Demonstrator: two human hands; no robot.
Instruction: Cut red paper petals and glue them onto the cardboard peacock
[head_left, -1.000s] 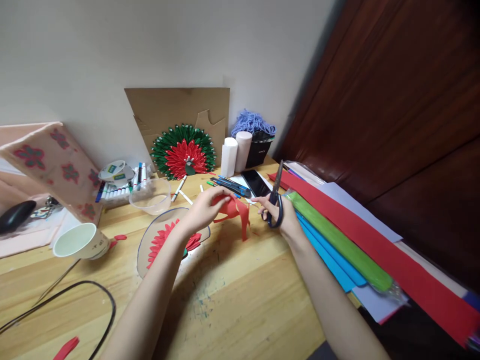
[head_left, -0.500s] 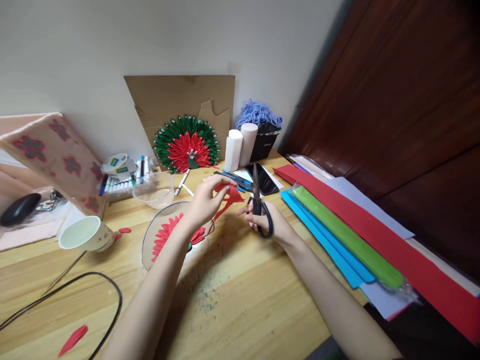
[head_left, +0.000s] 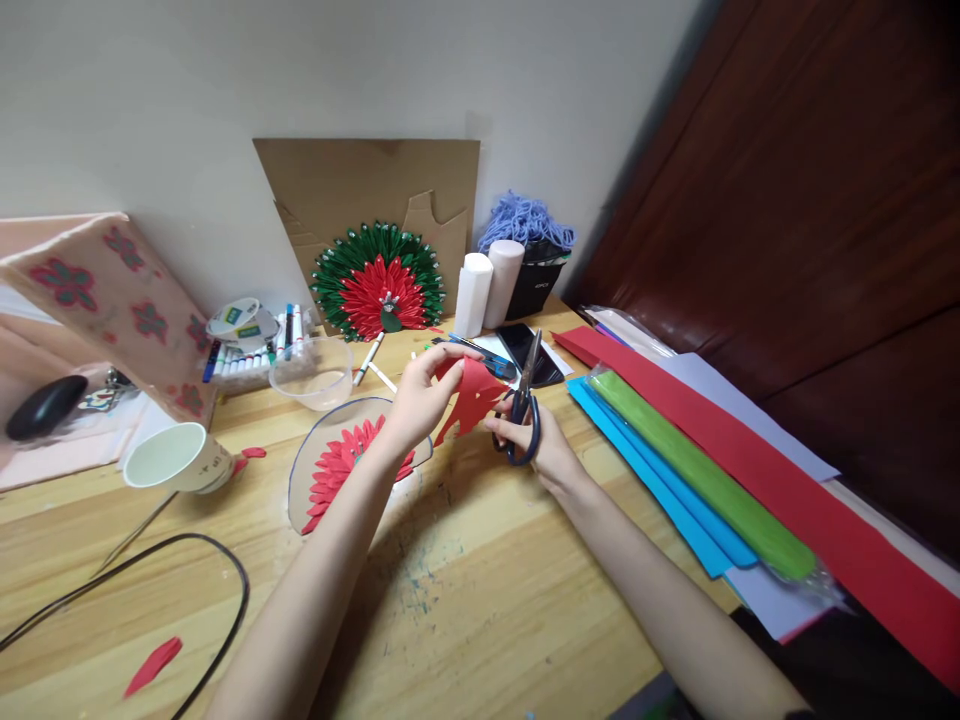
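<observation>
My left hand (head_left: 420,405) pinches a piece of red paper (head_left: 470,392) above the wooden table (head_left: 487,600). My right hand (head_left: 541,445) grips dark-handled scissors (head_left: 523,398), blades pointing up and away, right beside the red paper. Just below my left hand lies a cardboard half-disc (head_left: 330,470) with red paper petals glued on it.
Long sheets of red, green and blue paper (head_left: 697,480) lie at the right. A red-and-green fan craft (head_left: 377,282) leans on cardboard at the wall. A phone (head_left: 534,350), markers (head_left: 255,345), a clear bowl (head_left: 313,372), a paper cup (head_left: 176,460) and a black cable (head_left: 187,570) surround the hands.
My right hand has brought the scissors leftward to the red paper. My left hand has turned and raised the paper.
</observation>
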